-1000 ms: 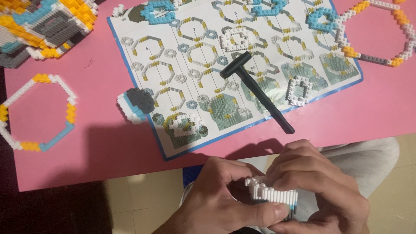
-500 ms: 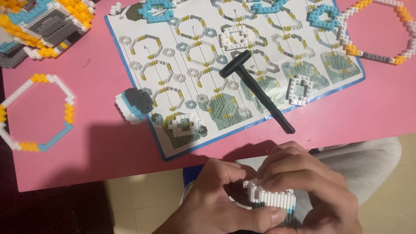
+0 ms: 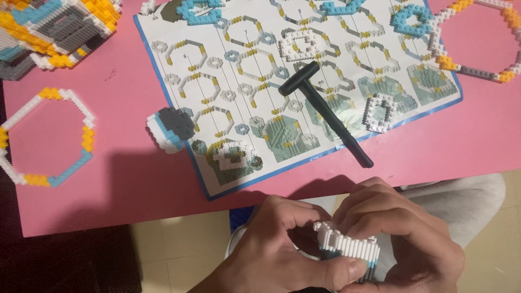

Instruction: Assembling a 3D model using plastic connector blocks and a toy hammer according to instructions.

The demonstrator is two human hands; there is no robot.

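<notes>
Below the table edge, my left hand (image 3: pixel 282 255) and my right hand (image 3: pixel 401 233) together hold a small white brick piece (image 3: pixel 347 247) with a thin blue layer under it. The left thumb presses along its lower front, while the right fingers curl over its top and right end. On the pink table (image 3: pixel 125 184) above the hands lies a printed instruction sheet (image 3: pixel 255 81), and a black hammer-shaped tool (image 3: pixel 325 111) rests on it.
Small brick hexagons (image 3: pixel 382 111) and a white ring (image 3: pixel 233 154) sit on the sheet. A grey, white and blue block (image 3: pixel 171 127) lies at its left edge. Large hexagon rings (image 3: pixel 46 135) lie left and top right (image 3: pixel 477 40). A bigger build (image 3: pixel 49 27) stands top left.
My hands shifted slightly on the white piece, with the right fingers closing further over its top. Nothing on the table moved.
</notes>
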